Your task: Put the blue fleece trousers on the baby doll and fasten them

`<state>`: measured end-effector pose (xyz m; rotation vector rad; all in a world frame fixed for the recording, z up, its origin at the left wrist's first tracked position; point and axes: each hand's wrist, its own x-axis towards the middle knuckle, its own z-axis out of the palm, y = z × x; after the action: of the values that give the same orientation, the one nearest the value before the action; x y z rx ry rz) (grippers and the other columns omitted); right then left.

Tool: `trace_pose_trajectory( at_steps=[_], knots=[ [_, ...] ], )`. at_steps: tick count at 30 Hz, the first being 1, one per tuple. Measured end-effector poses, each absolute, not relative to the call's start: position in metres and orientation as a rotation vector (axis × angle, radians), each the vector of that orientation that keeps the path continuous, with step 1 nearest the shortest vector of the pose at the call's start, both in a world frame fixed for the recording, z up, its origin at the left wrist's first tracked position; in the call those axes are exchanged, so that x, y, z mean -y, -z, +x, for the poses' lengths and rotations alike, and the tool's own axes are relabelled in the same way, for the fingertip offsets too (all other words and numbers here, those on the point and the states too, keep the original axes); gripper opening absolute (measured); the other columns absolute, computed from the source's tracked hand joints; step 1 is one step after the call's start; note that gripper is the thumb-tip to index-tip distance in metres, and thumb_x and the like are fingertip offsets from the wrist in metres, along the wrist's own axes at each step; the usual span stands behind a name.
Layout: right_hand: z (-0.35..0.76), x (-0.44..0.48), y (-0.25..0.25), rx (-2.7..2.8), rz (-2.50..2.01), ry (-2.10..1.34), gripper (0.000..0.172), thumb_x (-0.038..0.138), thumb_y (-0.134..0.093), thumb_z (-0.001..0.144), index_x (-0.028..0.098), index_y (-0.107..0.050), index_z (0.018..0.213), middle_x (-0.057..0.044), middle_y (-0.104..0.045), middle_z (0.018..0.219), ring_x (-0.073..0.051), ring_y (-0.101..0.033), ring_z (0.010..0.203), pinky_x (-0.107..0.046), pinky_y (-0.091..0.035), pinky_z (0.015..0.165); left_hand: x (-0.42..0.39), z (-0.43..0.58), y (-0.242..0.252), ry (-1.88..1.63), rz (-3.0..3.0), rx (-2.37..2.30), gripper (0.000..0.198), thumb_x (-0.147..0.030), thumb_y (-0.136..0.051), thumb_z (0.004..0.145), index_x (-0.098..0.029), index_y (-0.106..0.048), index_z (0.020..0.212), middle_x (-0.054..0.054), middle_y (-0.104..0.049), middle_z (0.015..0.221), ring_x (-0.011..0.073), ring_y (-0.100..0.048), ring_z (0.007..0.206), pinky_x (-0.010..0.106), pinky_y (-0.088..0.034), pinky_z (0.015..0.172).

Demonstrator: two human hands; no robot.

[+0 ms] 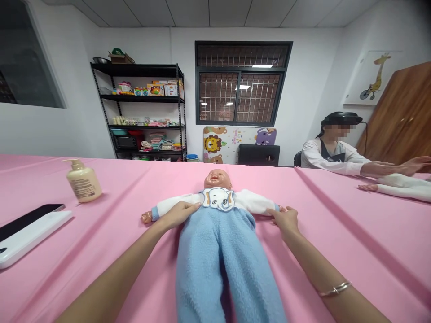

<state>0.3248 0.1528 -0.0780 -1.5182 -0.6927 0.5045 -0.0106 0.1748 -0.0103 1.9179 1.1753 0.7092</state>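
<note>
A baby doll [215, 244] lies on its back, its head at the far end and its arms spread to both sides. It wears fuzzy light-blue overalls with a white elephant bib [218, 199] and white sleeves. My left hand [180, 213] is at the doll's side by the armpit, its fingers close together on the clothing; some fingertips are hidden. At the other side, my right hand [286, 220] grips the end of the doll's sleeve near its blue cuff, partly covering the doll's hand. A bracelet [336, 289] circles my right wrist.
On the pink-covered table [128, 260], a pump bottle [84, 181] and two phone-like devices [33, 233] lie left. At right a person [333, 150] in a head-worn device sits by another doll [400, 186]. Shelves [144, 98] hold boxes and cloths behind.
</note>
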Motion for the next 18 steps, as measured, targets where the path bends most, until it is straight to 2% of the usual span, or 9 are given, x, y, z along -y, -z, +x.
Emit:
trace_pose_trajectory(
  at_steps=[2, 4, 6, 8, 10, 12, 15, 18],
  knots=[
    [0.318, -0.148, 0.073, 0.703, -1.644, -0.442, 0.062, 0.029, -0.07, 0.048, 0.017, -0.044, 0.103, -0.015, -0.054, 0.104, -0.025, -0.057, 0.085, -0.033, -0.05, 0.062, -0.178, -0.017, 0.011, -0.673, 1.938, -1.172, 0.046, -0.058, -0.045, 0.074, -0.017, -0.04, 0.053, -0.003, -0.036, 0.052, 0.0118, -0.031, 0.052, 0.024, -0.025, 0.05],
    [0.309, -0.141, 0.064, 0.862, -1.703, -0.421, 0.046, 0.03, -0.065, 0.054, 0.018, -0.049, 0.095, -0.01, -0.057, 0.096, -0.022, -0.057, 0.082, -0.031, -0.047, 0.065, -0.18, -0.022, 0.011, -0.654, 1.955, -1.179, 0.039, -0.049, -0.046, 0.074, -0.017, -0.04, 0.053, -0.003, -0.037, 0.054, 0.0117, -0.03, 0.052, 0.024, -0.025, 0.05],
    [0.301, -0.133, 0.053, 1.055, -1.736, -0.38, 0.029, 0.034, -0.059, 0.061, 0.019, -0.052, 0.085, -0.006, -0.059, 0.086, -0.021, -0.056, 0.077, -0.031, -0.044, 0.064, -0.181, -0.026, 0.01, -0.618, 1.968, -1.174, 0.029, -0.039, -0.045, 0.071, -0.017, -0.041, 0.053, -0.003, -0.038, 0.055, 0.0117, -0.031, 0.052, 0.024, -0.026, 0.05],
    [0.293, -0.126, 0.041, 1.201, -1.791, -0.268, 0.021, 0.038, -0.053, 0.067, 0.019, -0.054, 0.075, -0.005, -0.058, 0.08, -0.02, -0.055, 0.074, -0.029, -0.04, 0.059, -0.181, -0.028, 0.009, -0.56, 1.973, -1.167, 0.019, -0.032, -0.043, 0.064, -0.016, -0.044, 0.052, -0.002, -0.041, 0.055, 0.0121, -0.033, 0.052, 0.024, -0.027, 0.052],
    [0.286, -0.12, 0.03, 1.303, -1.825, -0.163, 0.023, 0.042, -0.05, 0.072, 0.019, -0.053, 0.068, -0.004, -0.058, 0.073, -0.02, -0.053, 0.069, -0.028, -0.036, 0.055, -0.18, -0.028, 0.007, -0.513, 1.97, -1.18, 0.013, -0.026, -0.042, 0.056, -0.015, -0.049, 0.054, -0.001, -0.045, 0.056, 0.013, -0.037, 0.054, 0.024, -0.029, 0.053],
    [0.279, -0.116, 0.023, 1.414, -1.791, -0.186, 0.031, 0.045, -0.047, 0.074, 0.018, -0.05, 0.06, -0.003, -0.055, 0.062, -0.017, -0.05, 0.06, -0.027, -0.032, 0.053, -0.178, -0.029, 0.004, -0.467, 1.994, -1.173, 0.017, -0.022, -0.04, 0.05, -0.015, -0.053, 0.058, 0.0, -0.051, 0.06, 0.0145, -0.043, 0.058, 0.024, -0.032, 0.056],
    [0.269, -0.112, 0.019, 1.616, -1.614, -0.497, 0.04, 0.05, -0.045, 0.077, 0.017, -0.043, 0.054, -0.001, -0.049, 0.05, -0.013, -0.045, 0.049, -0.025, -0.031, 0.051, -0.174, -0.03, 0.0, -0.351, 2.094, -1.104, 0.021, -0.019, -0.041, 0.05, -0.014, -0.055, 0.063, 0.0, -0.055, 0.067, 0.0166, -0.048, 0.065, 0.024, -0.036, 0.059],
    [0.265, -0.107, 0.017, 1.727, -1.428, -0.9, 0.034, 0.045, -0.044, 0.077, 0.016, -0.046, 0.06, -0.001, -0.052, 0.056, -0.012, -0.047, 0.052, -0.024, -0.036, 0.051, -0.17, -0.032, -0.005, -0.294, 2.159, -1.063, 0.023, -0.022, -0.049, 0.056, -0.014, -0.057, 0.076, 0.001, -0.056, 0.076, 0.0186, -0.05, 0.072, 0.024, -0.038, 0.062]
  ],
)
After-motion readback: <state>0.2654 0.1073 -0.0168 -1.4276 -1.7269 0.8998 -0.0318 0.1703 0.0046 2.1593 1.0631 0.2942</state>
